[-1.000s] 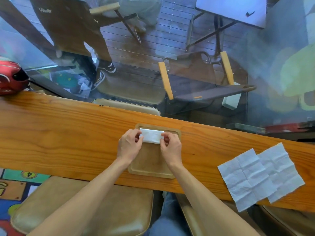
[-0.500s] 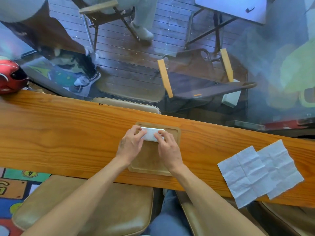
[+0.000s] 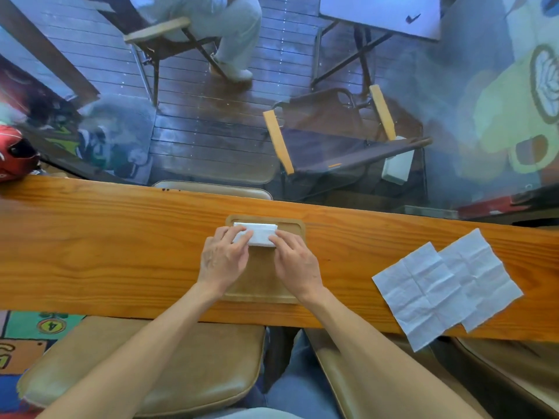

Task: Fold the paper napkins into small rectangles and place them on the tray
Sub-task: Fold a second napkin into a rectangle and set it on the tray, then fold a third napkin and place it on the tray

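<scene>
Pressing the folded napkin (image 3: pixel 257 234) onto the tray's (image 3: pixel 298 226) far end, my left hand (image 3: pixel 222 258) and right hand (image 3: pixel 298 261) had closed inward, fingers flat on it, leaving two napkins (image 3: pixel 447 285) unfolded.

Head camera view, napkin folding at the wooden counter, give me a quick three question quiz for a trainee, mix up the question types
1. True or false: the folded napkin lies at the far end of the tray.
2. How many unfolded napkins lie on the counter?
A. one
B. two, overlapping
C. three, apart
3. Fill in: the left hand and right hand both touch the folded napkin with their ____.

Key:
1. true
2. B
3. fingertips
</scene>
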